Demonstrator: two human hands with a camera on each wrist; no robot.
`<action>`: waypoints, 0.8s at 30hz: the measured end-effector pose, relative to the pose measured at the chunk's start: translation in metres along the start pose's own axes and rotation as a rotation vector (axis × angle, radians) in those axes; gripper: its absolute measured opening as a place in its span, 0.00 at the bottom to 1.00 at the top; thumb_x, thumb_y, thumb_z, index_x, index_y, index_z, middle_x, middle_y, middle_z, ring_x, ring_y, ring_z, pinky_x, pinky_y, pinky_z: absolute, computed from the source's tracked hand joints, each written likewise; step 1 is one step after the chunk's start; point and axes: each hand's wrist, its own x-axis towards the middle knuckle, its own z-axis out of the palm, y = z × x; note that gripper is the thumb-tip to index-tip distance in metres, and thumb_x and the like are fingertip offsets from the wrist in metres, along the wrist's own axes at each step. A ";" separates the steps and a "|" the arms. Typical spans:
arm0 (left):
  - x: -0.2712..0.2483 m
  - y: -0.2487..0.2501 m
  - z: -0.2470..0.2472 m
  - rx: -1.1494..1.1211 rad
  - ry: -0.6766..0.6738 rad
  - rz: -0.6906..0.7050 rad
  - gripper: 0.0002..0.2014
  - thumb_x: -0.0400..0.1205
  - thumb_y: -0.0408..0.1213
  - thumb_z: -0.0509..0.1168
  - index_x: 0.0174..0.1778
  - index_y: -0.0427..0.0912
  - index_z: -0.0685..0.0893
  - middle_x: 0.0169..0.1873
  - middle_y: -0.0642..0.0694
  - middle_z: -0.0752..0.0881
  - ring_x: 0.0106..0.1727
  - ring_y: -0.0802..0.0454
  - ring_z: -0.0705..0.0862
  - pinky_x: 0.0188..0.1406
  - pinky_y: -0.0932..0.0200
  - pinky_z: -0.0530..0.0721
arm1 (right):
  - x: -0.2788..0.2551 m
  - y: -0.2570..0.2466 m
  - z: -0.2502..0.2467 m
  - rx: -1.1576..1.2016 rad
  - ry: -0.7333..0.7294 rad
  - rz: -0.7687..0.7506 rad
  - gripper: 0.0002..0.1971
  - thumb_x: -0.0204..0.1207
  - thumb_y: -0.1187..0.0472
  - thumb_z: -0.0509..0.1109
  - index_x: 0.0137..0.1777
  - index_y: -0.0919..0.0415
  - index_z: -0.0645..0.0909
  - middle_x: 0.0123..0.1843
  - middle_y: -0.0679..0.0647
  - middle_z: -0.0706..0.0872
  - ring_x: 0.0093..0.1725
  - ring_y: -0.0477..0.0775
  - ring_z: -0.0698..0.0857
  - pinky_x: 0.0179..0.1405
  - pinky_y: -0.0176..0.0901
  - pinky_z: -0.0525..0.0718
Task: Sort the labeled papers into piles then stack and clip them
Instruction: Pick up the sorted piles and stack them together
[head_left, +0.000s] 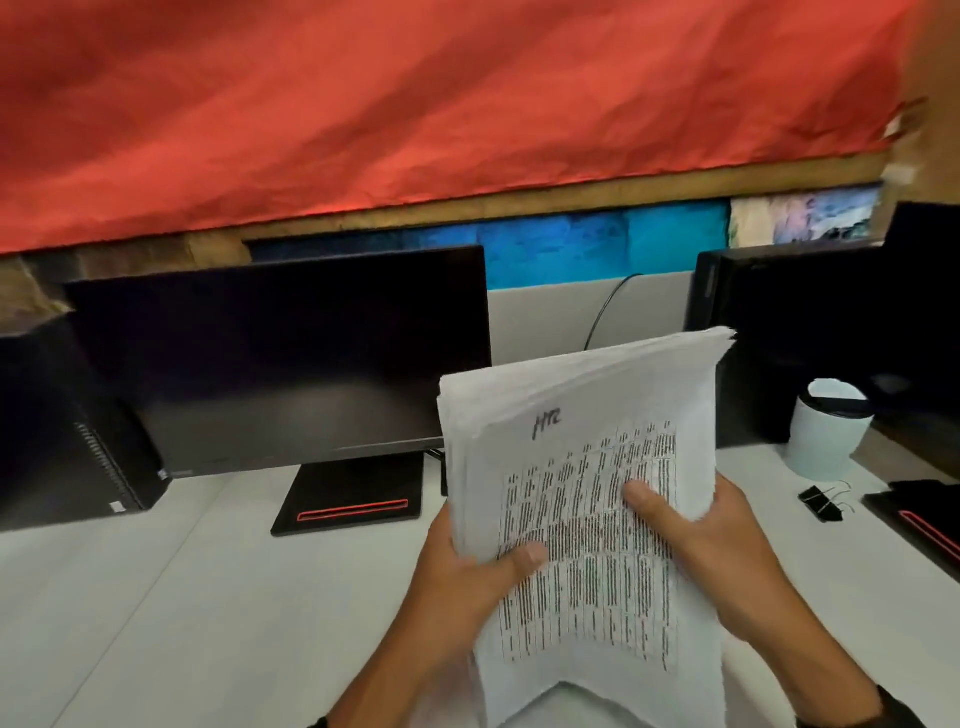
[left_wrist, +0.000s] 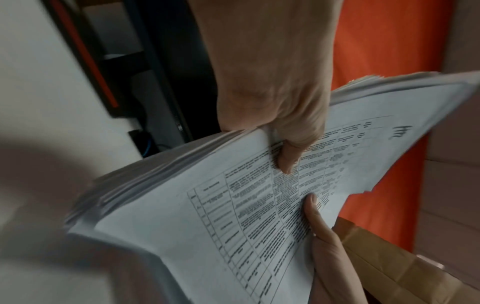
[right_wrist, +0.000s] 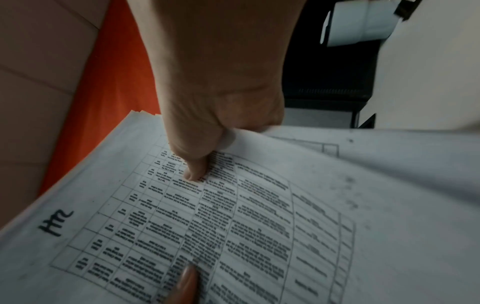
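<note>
A thick stack of white printed papers (head_left: 582, 519) is held upright and tilted above the white desk (head_left: 156, 597). Its top sheet carries a printed table and the handwritten label "HR" (head_left: 548, 418). My left hand (head_left: 467, 577) grips the stack's left edge, thumb (left_wrist: 288, 160) pressed on the top sheet, fingers hidden behind. My right hand (head_left: 717, 535) grips the right edge the same way, thumb (right_wrist: 194, 172) on the print. The label (right_wrist: 55, 223) reads clearly in the right wrist view. The sheet edges (left_wrist: 155, 172) are uneven and fanned.
Black binder clips (head_left: 823, 503) lie on the desk at the right, near a white cup with a dark lid (head_left: 831, 431). A dark monitor (head_left: 280, 353) on its base (head_left: 353, 501) stands behind, a second monitor (head_left: 805, 322) at the right, a black tower (head_left: 62, 426) at the left.
</note>
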 end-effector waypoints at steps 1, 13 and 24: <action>0.001 0.003 -0.003 0.034 0.012 0.054 0.34 0.74 0.35 0.85 0.75 0.51 0.82 0.65 0.48 0.92 0.66 0.49 0.91 0.62 0.47 0.91 | -0.002 -0.009 0.006 0.004 0.013 -0.043 0.19 0.72 0.47 0.80 0.62 0.50 0.89 0.53 0.47 0.97 0.52 0.50 0.96 0.59 0.57 0.90; 0.007 0.027 -0.031 -0.007 -0.001 0.096 0.20 0.67 0.28 0.87 0.51 0.52 0.97 0.47 0.53 0.96 0.52 0.54 0.93 0.46 0.66 0.89 | -0.024 -0.008 0.029 0.013 0.041 -0.193 0.17 0.72 0.52 0.85 0.60 0.52 0.91 0.55 0.48 0.97 0.55 0.51 0.95 0.58 0.55 0.93; 0.013 0.066 0.008 0.083 0.302 0.286 0.22 0.74 0.38 0.85 0.62 0.52 0.89 0.49 0.59 0.95 0.50 0.62 0.93 0.41 0.69 0.89 | -0.016 -0.041 0.047 0.099 0.120 -0.297 0.11 0.77 0.57 0.81 0.59 0.57 0.92 0.50 0.48 0.97 0.50 0.50 0.97 0.45 0.44 0.95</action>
